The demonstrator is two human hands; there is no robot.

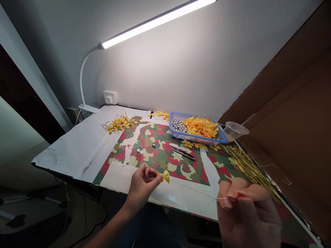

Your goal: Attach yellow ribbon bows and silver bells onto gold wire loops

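Our right hand (249,212) is looming closest to the camera, its fingertips pinched tight on one end of a thread (193,190). The thread is running leftward to a yellow bow (166,176), which our left hand (144,181) is holding just above the near part of the table (121,175).

Beyond the bow, a blue basket (224,136) is standing toward the back; silver beads (179,126) are filling its left end, and orange-yellow bows (201,127) are heaping up across the rest. Just right of it, a clear tub (236,129) is standing; we are not making out its contents.

Our left forearm is slanting up from the bottom edge, thumb and forefinger closed on the bow's left side, the other fingers curling in. Our right hand is pointing left, fingers bent, no gap showing at the pinch.

Farther out, snips (183,153) are lying on the patterned sheet (160,151), gold stems (250,168) are stretching along the right, a gold tangle (117,123) is resting at the left, and a lamp (157,24) is shining above.
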